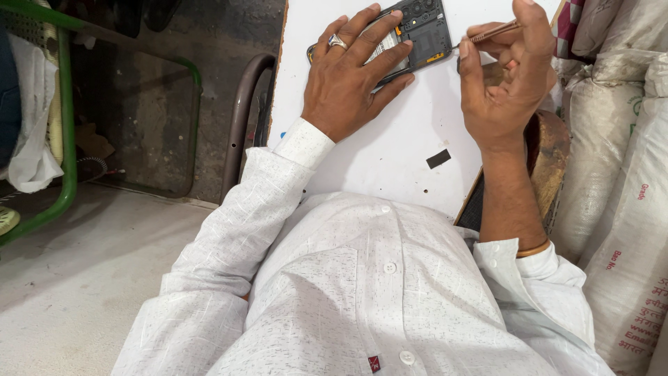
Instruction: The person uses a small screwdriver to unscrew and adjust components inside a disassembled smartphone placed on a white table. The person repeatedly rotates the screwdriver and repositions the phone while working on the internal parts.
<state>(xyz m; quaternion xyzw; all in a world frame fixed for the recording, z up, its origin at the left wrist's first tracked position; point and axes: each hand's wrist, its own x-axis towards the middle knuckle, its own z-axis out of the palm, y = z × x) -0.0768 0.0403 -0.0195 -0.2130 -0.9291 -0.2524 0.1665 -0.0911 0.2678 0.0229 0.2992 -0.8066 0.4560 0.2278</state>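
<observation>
White shirt cloth fills the view nearest me; beyond it lies the white desk [390, 150], my landmark. At its far edge sits the opened phone [421, 31], back cover off. I keep my left hand [351, 76] spread flat over the phone's near-left part, pinning it. My right hand [501, 76], at the desk's right edge, pinches a thin metal tool [487, 33], tip beside the phone's right side. To work well I'd press steadily and guide the tip lightly.
</observation>
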